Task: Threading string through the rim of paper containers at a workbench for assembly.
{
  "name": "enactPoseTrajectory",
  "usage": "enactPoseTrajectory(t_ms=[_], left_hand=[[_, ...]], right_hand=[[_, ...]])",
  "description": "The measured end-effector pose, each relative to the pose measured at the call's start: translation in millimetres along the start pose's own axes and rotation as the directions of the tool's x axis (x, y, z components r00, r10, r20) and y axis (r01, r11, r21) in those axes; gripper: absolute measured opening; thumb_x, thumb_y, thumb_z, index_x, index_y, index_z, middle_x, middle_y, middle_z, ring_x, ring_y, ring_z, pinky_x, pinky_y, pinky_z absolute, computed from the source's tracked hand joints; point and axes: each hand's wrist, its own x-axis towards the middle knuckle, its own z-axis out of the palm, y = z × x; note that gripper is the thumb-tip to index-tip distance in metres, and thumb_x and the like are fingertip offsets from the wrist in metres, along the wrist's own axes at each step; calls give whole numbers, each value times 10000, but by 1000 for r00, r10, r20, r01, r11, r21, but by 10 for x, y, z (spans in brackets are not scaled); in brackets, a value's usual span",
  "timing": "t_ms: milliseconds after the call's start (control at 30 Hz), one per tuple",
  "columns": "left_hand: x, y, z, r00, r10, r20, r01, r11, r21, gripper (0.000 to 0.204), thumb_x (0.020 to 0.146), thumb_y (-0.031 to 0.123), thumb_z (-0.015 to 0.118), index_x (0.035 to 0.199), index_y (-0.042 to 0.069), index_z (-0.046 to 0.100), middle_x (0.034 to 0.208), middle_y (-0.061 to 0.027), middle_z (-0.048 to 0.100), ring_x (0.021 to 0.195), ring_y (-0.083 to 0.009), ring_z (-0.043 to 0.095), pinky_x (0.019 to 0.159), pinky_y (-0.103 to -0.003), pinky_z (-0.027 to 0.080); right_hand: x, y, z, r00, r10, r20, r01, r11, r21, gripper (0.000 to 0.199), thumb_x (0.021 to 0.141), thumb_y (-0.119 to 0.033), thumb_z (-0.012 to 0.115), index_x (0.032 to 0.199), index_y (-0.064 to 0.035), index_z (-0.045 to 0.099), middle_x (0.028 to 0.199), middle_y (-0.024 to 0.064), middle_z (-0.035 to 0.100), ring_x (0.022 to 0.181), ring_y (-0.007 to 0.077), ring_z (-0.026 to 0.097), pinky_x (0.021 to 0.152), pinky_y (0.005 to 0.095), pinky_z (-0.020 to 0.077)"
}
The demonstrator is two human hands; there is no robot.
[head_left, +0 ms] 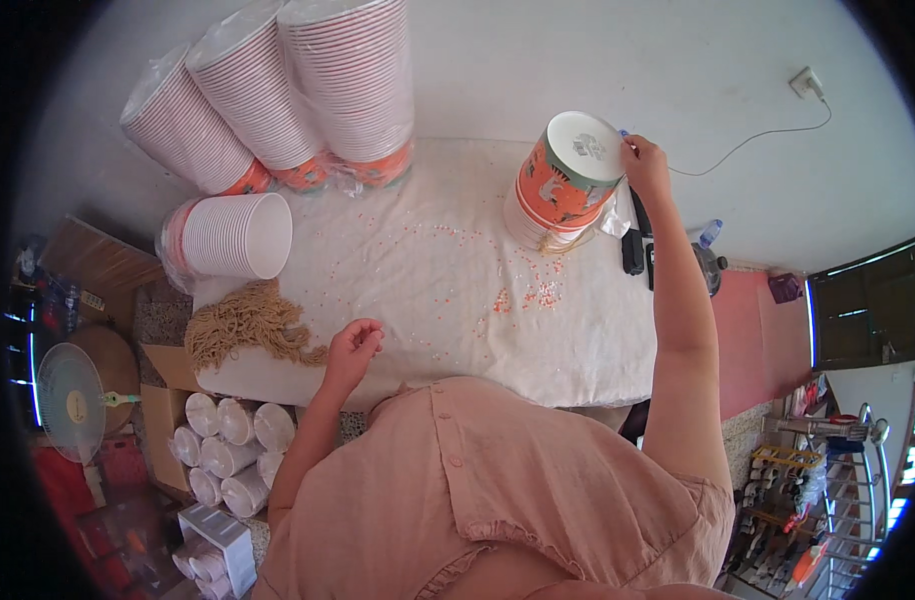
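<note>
On the far right of the cloth-covered table point(398, 270) stands a stack of upside-down paper buckets point(563, 190), orange with animal prints and a green band, white bottom up. My right hand point(646, 165) is closed beside the top bucket's rim. A small blue bit shows at its fingertips; the rest of what it grips is hidden. Thin cord point(558, 243) hangs at the foot of the stack. My left hand point(353, 352) hovers over the table's near edge with its fingers curled and nothing visible in them. Just left of it lies a bundle of tan cords point(248, 325).
Tall wrapped stacks of white buckets point(348, 80) stand at the back left, with another stack point(238, 237) lying on its side. Small orange and white scraps point(543, 293) litter the cloth. A black object point(633, 250) lies at right. A box of wrapped rolls point(228, 450) is below left.
</note>
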Motion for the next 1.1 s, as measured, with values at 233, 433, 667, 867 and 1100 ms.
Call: enactPoseTrajectory(t_ms=[233, 433, 667, 867, 1100], left_hand=[[-1, -43, -1, 1000, -5, 3, 5, 1000, -26, 186, 906, 119, 567, 1069, 32, 587, 909, -39, 642, 744, -103, 590, 670, -245, 493], [-8, -20, 15, 1000, -20, 6, 20, 1000, -24, 185, 905, 123, 566, 1066, 34, 589, 906, -36, 640, 741, -105, 589, 666, -250, 489], [-16, -32, 10, 1000, -15, 3, 15, 1000, -7, 189, 902, 124, 571, 1066, 32, 588, 910, -40, 641, 742, -108, 589, 671, -251, 487], [-6, -84, 12, 1000, -9, 5, 9, 1000, -29, 192, 904, 123, 567, 1070, 29, 587, 917, -43, 643, 746, -112, 592, 678, -254, 490], [-3, -91, 15, 1000, -23, 3, 23, 999, -28, 195, 904, 119, 570, 1076, 29, 587, 915, -44, 642, 741, -112, 589, 679, -252, 491]], right_hand=[[-4, 4, 16, 998, 48, 43, -48, 999, -6, 244, 832, -225, 560, 942, -39, 674, 814, 210, 658, 766, 355, 654, 695, 413, 513], [-16, -13, 30, 996, 66, 53, -65, 998, -9, 252, 834, -243, 555, 938, -48, 676, 805, 201, 660, 769, 359, 653, 696, 420, 512], [-57, -27, 39, 996, 79, 45, -76, 996, -50, 249, 832, -240, 557, 953, -61, 679, 802, 198, 661, 763, 359, 652, 695, 419, 513], [-54, 23, 71, 997, 58, 40, -56, 997, -58, 245, 834, -238, 555, 960, -67, 677, 805, 201, 660, 768, 362, 651, 697, 425, 514], [-69, -12, 75, 996, 76, 51, -70, 991, -116, 239, 843, -251, 540, 965, -85, 662, 825, 197, 662, 793, 370, 645, 703, 450, 511]])
